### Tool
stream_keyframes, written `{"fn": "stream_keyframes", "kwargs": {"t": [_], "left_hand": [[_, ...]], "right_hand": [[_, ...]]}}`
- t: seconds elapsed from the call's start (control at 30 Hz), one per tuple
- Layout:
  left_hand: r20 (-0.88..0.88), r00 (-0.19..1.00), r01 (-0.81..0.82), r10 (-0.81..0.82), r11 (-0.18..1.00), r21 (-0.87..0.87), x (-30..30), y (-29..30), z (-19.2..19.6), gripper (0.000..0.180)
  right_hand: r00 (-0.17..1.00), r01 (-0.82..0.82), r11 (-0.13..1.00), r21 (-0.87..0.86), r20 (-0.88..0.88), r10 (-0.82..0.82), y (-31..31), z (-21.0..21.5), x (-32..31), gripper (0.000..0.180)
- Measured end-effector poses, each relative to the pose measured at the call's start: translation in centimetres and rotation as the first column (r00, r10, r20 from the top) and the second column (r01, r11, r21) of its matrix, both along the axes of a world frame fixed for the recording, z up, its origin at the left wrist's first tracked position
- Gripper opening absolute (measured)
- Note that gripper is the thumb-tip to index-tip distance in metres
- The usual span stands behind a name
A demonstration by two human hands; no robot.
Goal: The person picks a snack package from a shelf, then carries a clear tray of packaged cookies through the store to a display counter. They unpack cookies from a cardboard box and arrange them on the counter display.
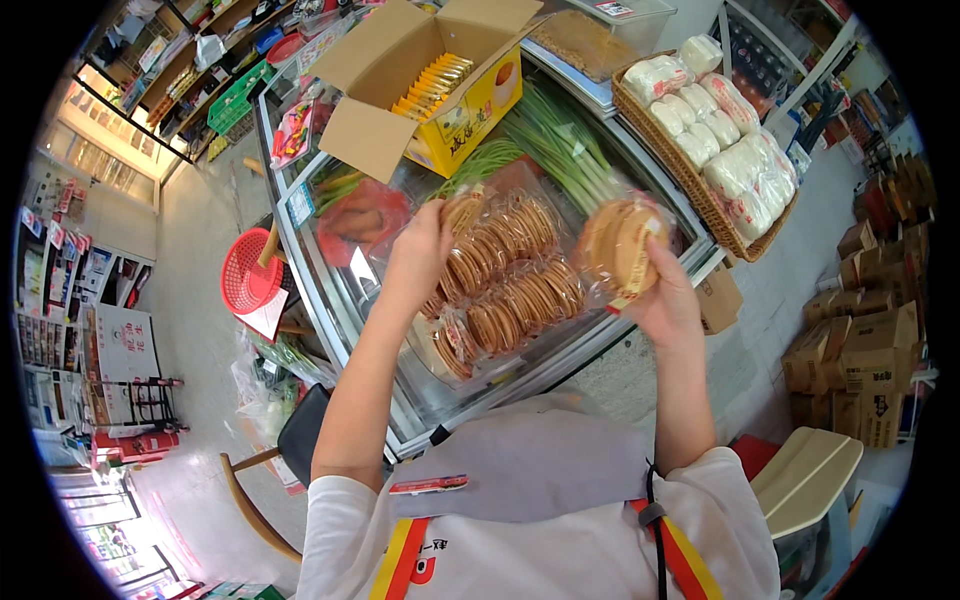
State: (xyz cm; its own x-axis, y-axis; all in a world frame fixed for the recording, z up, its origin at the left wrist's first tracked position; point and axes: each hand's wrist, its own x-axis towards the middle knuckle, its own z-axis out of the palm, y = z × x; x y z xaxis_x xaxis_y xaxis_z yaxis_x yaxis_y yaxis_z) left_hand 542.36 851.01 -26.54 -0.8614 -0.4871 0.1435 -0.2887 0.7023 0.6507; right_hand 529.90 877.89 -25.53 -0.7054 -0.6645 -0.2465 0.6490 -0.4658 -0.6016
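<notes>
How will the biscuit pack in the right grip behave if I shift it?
The pack is probably fragile: round, flat biscuits show through it, and a hard squeeze might crack them. Its shiny clear wrap could slip a little in the right grip. That thin film also looks crinkly, so its edges may flop.

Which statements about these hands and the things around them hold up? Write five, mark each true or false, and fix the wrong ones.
1. The right hand holds a clear-wrapped pack of round biscuits. True.
2. The yellow box is closed. False: its flaps are open, and small wrapped packets show inside.
3. The wicker basket of white packages is left of the box. False: it is to the right.
4. A red plastic basket is on the left side of the display case. True.
5. The left hand is inside the box. False: it is by the biscuit rows.
</notes>
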Motion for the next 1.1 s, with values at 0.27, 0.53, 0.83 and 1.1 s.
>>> {"fn": "stream_keyframes", "kwargs": {"t": [0.27,0.53,0.83,1.1], "left_hand": [[-0.173,0.938,-0.054,0.302,0.617,0.785,2.2,4.3,0.5,0.024],[-0.254,0.924,-0.121,0.285,0.85,0.513,10.2,2.6,0.5,0.03],[-0.108,0.906,-0.35,0.41,0.867,0.356,15.4,3.8,-4.4,0.035],[-0.095,0.926,-0.302,0.364,0.87,0.389,14.8,5.3,-4.4,0.046]], "right_hand": [[0.978,-0.208,0.977,-0.054,-0.007,0.208,-8.4,0.7,4.1,0.042],[0.947,0.179,0.944,0.278,-0.308,-0.089,-6.0,2.1,-1.0,0.044],[0.874,0.341,0.63,0.698,-0.482,0.062,1.9,-12.3,-14.8,0.071],[0.433,0.702,0.422,0.574,-0.814,0.387,0.3,-6.1,-11.6,0.047]]}}
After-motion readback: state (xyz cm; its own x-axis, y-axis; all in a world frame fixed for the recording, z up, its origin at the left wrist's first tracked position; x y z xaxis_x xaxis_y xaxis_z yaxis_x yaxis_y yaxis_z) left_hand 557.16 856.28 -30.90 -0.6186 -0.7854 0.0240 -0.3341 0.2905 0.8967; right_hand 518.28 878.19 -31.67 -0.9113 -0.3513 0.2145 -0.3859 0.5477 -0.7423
